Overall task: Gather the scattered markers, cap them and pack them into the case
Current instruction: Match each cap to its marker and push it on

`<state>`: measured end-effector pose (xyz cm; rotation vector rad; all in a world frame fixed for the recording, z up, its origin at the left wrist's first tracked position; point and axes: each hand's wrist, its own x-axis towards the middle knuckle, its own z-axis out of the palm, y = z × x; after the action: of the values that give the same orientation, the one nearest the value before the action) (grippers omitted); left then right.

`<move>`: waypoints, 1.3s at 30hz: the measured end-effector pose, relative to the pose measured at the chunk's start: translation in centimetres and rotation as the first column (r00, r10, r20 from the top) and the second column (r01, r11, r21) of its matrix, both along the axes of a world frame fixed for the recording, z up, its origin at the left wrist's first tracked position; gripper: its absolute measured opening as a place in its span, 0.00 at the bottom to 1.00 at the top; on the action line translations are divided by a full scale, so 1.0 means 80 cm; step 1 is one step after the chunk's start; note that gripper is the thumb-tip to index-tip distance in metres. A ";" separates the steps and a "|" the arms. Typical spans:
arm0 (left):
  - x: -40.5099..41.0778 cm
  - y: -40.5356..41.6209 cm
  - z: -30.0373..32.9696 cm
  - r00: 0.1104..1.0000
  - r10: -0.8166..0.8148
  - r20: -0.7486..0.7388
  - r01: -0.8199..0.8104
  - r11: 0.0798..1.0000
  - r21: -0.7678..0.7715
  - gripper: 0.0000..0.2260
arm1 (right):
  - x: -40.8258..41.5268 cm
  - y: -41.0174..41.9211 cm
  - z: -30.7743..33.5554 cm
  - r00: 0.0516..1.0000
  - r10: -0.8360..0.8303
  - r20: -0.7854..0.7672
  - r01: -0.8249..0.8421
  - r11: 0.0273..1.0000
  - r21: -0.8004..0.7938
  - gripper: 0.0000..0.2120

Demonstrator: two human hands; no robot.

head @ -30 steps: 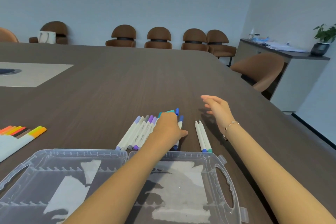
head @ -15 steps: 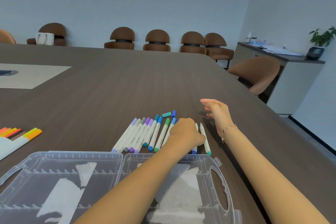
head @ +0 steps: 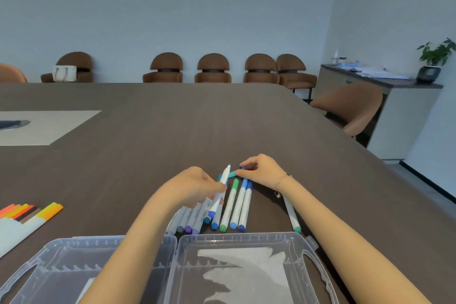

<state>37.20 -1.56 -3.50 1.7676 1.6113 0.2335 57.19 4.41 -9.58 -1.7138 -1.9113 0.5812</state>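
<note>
A person sits at a big dark table (head: 172,131). Right in front of them a clear plastic case (head: 246,242) lies wide open, with its two halves side by side. Both halves have little ribs along the walls. There are no markers inside the case. The right half shows a torn white paper (head: 246,269) under or on its floor, and I cannot tell which. The left half shows a bit of white too, partly hidden by the arm.

Just past the case a row of markers (head: 237,205) lies on the table, side by side, with colored ends of purple, gray, blue and green. One marker with a green end (head: 292,216) lies apart on the right, partly under the right arm.

The left hand (head: 195,187) curls its fingers round a white marker (head: 219,195) and holds it tilted up above the row. Its far tip is bare and blue, and its near end is blue.

The right hand (head: 261,170) pinches something small and blue at its fingertips, just beside a teal cap (head: 232,175) that lies on the table. A thin bracelet (head: 280,184) hangs on that wrist.

Far to the left more markers (head: 29,215) with orange, yellow and brown ends lie together. Brown chairs (head: 212,69) stand along the wall.
</note>
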 end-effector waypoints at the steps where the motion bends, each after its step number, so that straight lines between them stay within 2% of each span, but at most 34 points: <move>1: 0.000 0.001 -0.001 1.000 0.001 0.009 -0.001 1.000 -0.006 0.15 | -0.002 0.003 -0.002 1.000 0.000 -0.006 0.000 1.000 -0.008 0.18; 4: 0.005 0.001 -0.002 0.998 0.025 0.062 -0.024 1.000 -0.013 0.15 | 0.001 -0.001 0.001 0.993 -0.028 -0.114 0.030 0.999 0.013 0.13; 6: 0.008 0.001 -0.002 0.995 0.025 0.095 -0.025 1.000 -0.006 0.15 | 0.009 -0.008 0.006 0.951 -0.105 -0.290 0.124 0.991 0.049 0.09; 8: 0.008 -0.002 -0.001 0.992 0.021 0.124 -0.020 1.000 -0.009 0.15 | 0.015 -0.020 0.015 0.826 -0.150 -0.544 0.173 0.985 -0.009 0.09; 10: 0.007 -0.004 -0.001 0.990 0.019 0.141 -0.016 1.000 -0.022 0.14 | 0.015 -0.034 0.023 0.655 -0.171 -0.736 0.122 0.985 -0.120 0.10; 12: 0.008 -0.005 -0.002 0.990 0.020 0.137 -0.015 0.999 -0.037 0.13 | 0.013 -0.042 0.030 0.553 -0.185 -0.813 0.082 0.982 -0.168 0.11; 14: 0.010 -0.004 -0.004 0.992 0.024 0.126 -0.020 0.999 -0.036 0.13 | 0.010 -0.046 0.037 0.517 -0.175 -0.838 0.056 0.984 -0.171 0.11; 24: 0.017 -0.006 -0.009 0.996 -0.001 0.087 -0.001 1.000 0.016 0.14 | -0.007 -0.050 0.041 0.672 -0.068 -0.737 0.001 0.996 -0.091 0.11; 27: 0.017 -0.005 -0.009 0.993 0.012 0.115 -0.014 1.000 0.009 0.14 | -0.012 -0.051 0.042 0.704 -0.033 -0.709 -0.030 0.997 -0.076 0.11; 31: 0.021 -0.010 -0.007 0.964 0.051 0.262 -0.047 0.999 -0.021 0.14 | -0.015 -0.052 0.042 0.689 -0.039 -0.723 -0.025 0.997 -0.077 0.10; 35: 0.029 -0.019 0.005 0.870 0.115 0.480 -0.043 0.986 -0.158 0.11 | -0.016 -0.052 0.044 0.642 -0.046 -0.765 -0.031 0.996 -0.087 0.10; 39: 0.034 -0.019 0.007 0.866 0.150 0.476 -0.091 0.985 -0.144 0.10 | -0.015 -0.054 0.043 0.632 -0.064 -0.773 -0.029 0.994 -0.106 0.10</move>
<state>39.90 -3.11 -2.93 1.3752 1.3332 0.5834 56.01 0.12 -6.16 -1.2039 -1.2296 1.2078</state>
